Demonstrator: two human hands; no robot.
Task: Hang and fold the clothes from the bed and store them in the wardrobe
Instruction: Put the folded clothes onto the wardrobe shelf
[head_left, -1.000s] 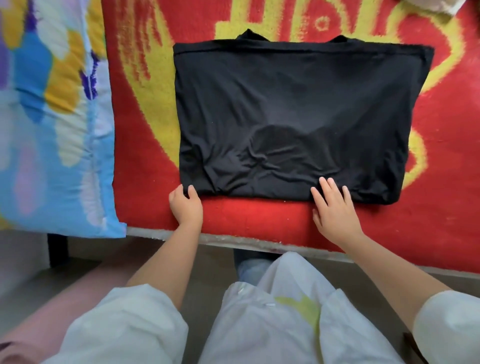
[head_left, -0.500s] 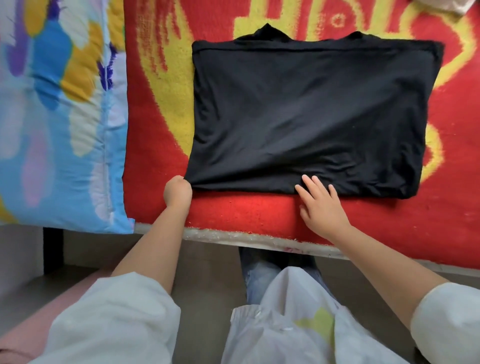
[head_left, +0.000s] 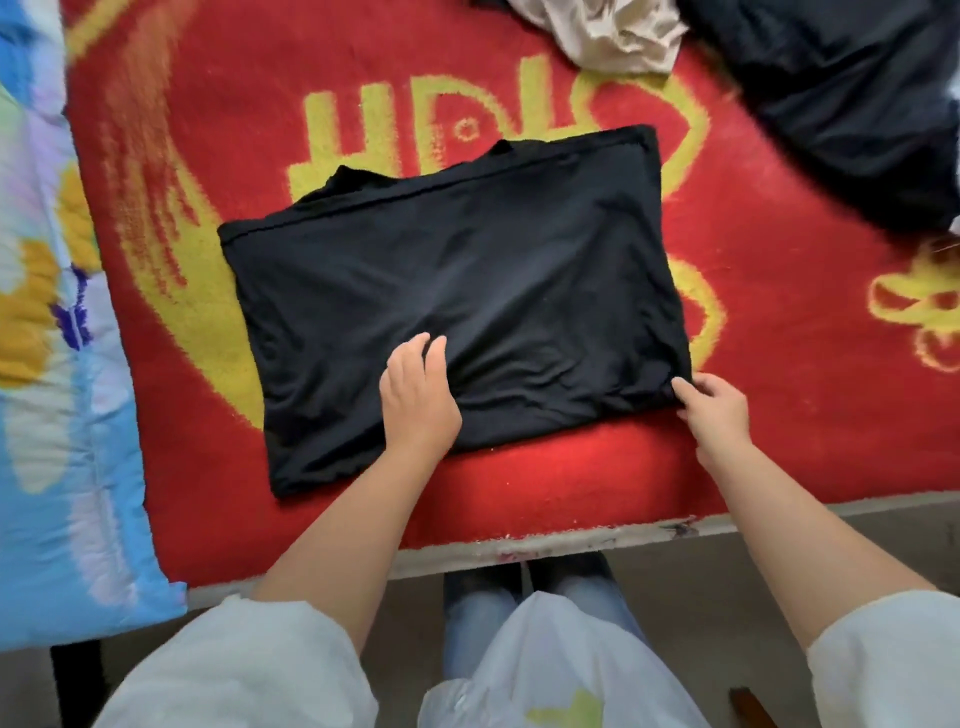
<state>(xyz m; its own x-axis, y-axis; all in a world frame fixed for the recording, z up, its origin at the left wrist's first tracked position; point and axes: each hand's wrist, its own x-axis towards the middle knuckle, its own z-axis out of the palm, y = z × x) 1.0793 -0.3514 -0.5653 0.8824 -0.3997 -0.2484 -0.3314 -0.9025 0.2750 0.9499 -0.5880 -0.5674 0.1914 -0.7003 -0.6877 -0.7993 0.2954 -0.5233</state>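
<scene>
A: Surface?
B: A bed covered with a red blanket (head_left: 519, 493) patterned in yellow; its near edge runs across the lower part of the view. A blue, yellow and white quilt (head_left: 62, 415) lies along the left side and hangs over the near edge.

A: The task item?
B: Black garment (head_left: 457, 291), folded to a rough rectangle, flat on the blanket near the middle, slightly skewed so its left end sits nearer. A collar-like bump shows at its far edge.

A: Left hand?
B: The left hand (head_left: 418, 397) lies palm down on the near middle part of the garment, fingers fairly straight and pressing the cloth. Small wrinkles fan out just right of it.

A: Right hand?
B: The right hand (head_left: 717, 410) is at the garment's near right corner, fingers curled and pinching the cloth edge there.

A: Anything else on the bed?
B: Far right, a dark crumpled garment (head_left: 841, 104). Just left of it, touching or overlapping, a cream crumpled cloth (head_left: 608, 31); cannot tell which lies on top.

A: The person?
B: White sleeves on both arms, blue jeans below the bed edge.
</scene>
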